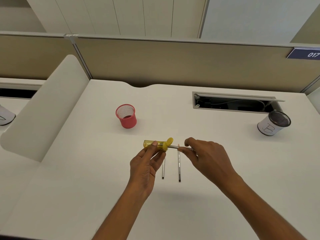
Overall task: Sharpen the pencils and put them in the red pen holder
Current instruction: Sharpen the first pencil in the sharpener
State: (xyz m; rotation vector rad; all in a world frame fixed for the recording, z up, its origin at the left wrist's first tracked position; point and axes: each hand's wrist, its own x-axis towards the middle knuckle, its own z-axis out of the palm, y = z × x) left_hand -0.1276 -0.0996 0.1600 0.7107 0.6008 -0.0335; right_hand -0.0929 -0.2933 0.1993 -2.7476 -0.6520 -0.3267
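My left hand [147, 163] grips a yellow translucent sharpener [156, 145] with its lid flipped open, held above the desk. My right hand [204, 155] pinches a grey pencil [173, 147] whose tip is pushed into the sharpener's opening. Two more grey pencils lie on the white desk below the hands: one [163, 168] partly hidden under my left hand, the other [179, 166] with its sharpened point facing away from me. The red mesh pen holder [126, 116] stands upright farther back and to the left, with nothing seen inside.
A white-wrapped mesh cup marked "B" [273, 122] stands at the right. An open cable tray [237, 103] is set into the desk behind it. A white divider panel [46, 108] borders the left side, with another white cup [6, 116] beyond it.
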